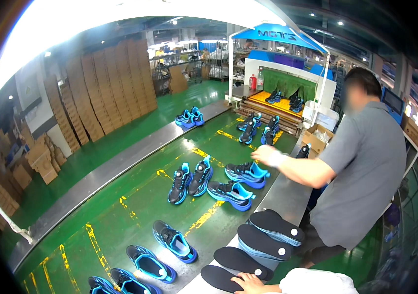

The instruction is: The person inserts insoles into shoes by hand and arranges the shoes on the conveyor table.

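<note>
Head view: one own hand [249,283] at lower edge, side cannot tell, fingers spread flat on nearest black insole [221,277]. Insole stack [267,232] lies along conveyor's near metal rim [287,196]. Blue-black shoes [174,241] ride green belt [120,215]. Co-worker's hand [267,156] reaches over far shoes. Step looks like picking insole; next move calls for lifting it.

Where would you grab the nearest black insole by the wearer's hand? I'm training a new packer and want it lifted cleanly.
Take the nearest black insole at its heel end, where the hand already rests on it. It lies flat on the grey ledge, so come from the near side, thumb on top, and slide its edge off the ledge to pinch.
</note>
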`<state>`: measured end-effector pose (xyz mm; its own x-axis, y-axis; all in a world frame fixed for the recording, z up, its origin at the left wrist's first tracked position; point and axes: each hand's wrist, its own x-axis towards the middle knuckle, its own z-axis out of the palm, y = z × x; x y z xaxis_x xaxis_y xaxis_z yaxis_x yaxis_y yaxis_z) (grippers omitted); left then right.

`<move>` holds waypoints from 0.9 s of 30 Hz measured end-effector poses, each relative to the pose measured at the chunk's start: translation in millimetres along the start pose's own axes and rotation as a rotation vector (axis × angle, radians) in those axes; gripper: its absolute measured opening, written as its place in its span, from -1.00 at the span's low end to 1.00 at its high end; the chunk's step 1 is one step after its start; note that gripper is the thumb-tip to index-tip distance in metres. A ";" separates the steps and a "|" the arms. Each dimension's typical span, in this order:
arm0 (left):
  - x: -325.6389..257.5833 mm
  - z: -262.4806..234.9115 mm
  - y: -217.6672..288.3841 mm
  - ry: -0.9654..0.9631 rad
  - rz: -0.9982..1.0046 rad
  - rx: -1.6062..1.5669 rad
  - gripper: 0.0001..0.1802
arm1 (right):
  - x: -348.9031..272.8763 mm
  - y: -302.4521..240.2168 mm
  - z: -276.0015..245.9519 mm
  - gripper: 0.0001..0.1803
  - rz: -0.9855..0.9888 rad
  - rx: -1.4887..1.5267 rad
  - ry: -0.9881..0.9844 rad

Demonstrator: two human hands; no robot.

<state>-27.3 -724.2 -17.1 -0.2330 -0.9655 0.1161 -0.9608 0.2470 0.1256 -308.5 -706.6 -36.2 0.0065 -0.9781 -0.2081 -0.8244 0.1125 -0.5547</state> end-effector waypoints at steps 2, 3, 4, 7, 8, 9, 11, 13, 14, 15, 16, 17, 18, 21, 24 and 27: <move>-10.7 4.4 -16.3 -0.013 -0.132 0.054 -0.54 | 1.8 2.7 -2.1 -0.28 -0.013 0.007 -0.002; -15.7 6.5 -25.7 -0.018 -0.202 0.087 -0.53 | 3.7 4.2 -2.0 -0.29 -0.033 0.017 -0.003; -21.4 8.7 -35.1 -0.027 -0.265 0.117 -0.53 | 5.8 5.4 -2.5 -0.29 -0.050 0.025 -0.003; -33.1 15.8 -58.4 -0.052 -0.421 0.189 -0.51 | 6.0 9.1 -7.3 -0.30 -0.066 0.103 -0.020; -36.8 18.6 -68.2 -0.062 -0.466 0.212 -0.51 | 7.5 7.2 -8.7 -0.30 -0.065 0.104 -0.023; -37.3 22.8 -75.1 -0.060 -0.496 0.232 -0.50 | 9.4 6.2 -13.0 -0.30 -0.088 0.130 -0.022; -37.9 26.1 -93.0 -0.036 -0.536 0.224 -0.52 | 13.2 -3.3 -31.5 -0.30 -0.088 0.216 -0.070; -15.8 17.3 -92.9 0.092 -0.546 0.164 -0.56 | 33.4 -9.2 -51.0 -0.37 -0.101 0.193 -0.012; 3.5 12.6 -87.8 0.188 -0.511 0.098 -0.57 | 28.3 -7.6 -53.2 -0.39 -0.114 0.163 0.035; 25.5 8.7 -88.3 0.302 -0.468 0.034 -0.59 | 36.4 -6.7 -50.4 -0.36 -0.158 0.121 0.055; 45.6 6.8 -85.4 0.416 -0.410 -0.036 -0.60 | 43.4 -11.6 -59.8 -0.49 -0.201 0.026 0.123; 75.7 -1.1 -68.0 0.534 -0.319 -0.136 -0.62 | 43.4 -15.6 -79.7 -0.61 -0.361 -0.153 0.233; 103.4 -5.9 -65.3 0.605 -0.237 -0.196 -0.63 | 61.5 -16.3 -92.2 -0.74 -0.543 -0.297 0.323; 172.8 -7.0 -26.1 0.601 0.078 -0.447 -0.66 | 92.3 -17.6 -129.4 -0.75 -0.253 -0.104 0.341; 218.4 12.6 11.1 0.426 0.211 -0.490 -0.47 | 127.1 -29.7 -140.2 -0.81 -0.258 0.036 0.503; 257.3 32.4 32.4 0.322 0.195 -0.302 -0.19 | 149.8 -49.6 -154.6 -0.86 -0.364 0.074 0.416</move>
<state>-123.3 -967.4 -15.1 -0.3002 -0.8360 0.4594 -0.8060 0.4799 0.3464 -354.1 -885.8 84.7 0.0475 -0.9411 0.3348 -0.7684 -0.2486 -0.5897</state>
